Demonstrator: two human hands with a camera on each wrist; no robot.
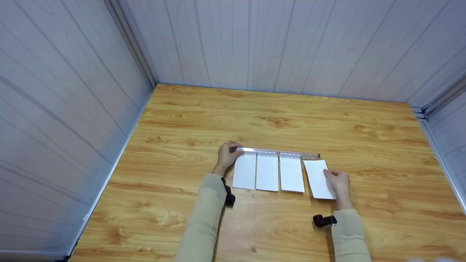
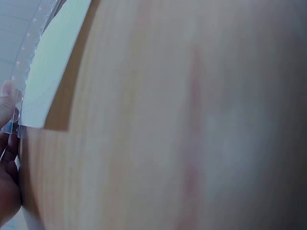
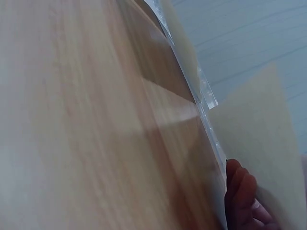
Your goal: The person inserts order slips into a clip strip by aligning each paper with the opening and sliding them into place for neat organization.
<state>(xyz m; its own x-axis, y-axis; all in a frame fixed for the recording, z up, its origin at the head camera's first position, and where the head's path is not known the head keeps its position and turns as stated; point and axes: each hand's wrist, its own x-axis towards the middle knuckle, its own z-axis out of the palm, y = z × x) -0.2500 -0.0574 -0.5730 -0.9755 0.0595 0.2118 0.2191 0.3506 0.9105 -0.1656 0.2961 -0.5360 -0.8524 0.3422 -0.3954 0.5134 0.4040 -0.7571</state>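
My left hand (image 1: pixel 226 156) pinches the left end of a long clear plastic strip (image 1: pixel 267 151), its thumb on top in the left wrist view. Three white cards (image 1: pixel 267 173) stand side by side below the strip, their top edges against it, with narrow gaps between them. A fourth white card (image 1: pixel 317 180) is tilted at the strip's right end, and my right hand (image 1: pixel 339 183) pinches its right edge. Seen from the right wrist, this card (image 3: pixel 264 129) lies close to the strip; whether they touch I cannot tell.
The wood-grain table (image 1: pixel 276 120) extends on all sides of the cards. Pale panelled walls (image 1: pixel 225 43) border it at the back, left and right. A dark wrist camera (image 1: pixel 229 196) sits on the left sleeve, another (image 1: pixel 322 220) on the right.
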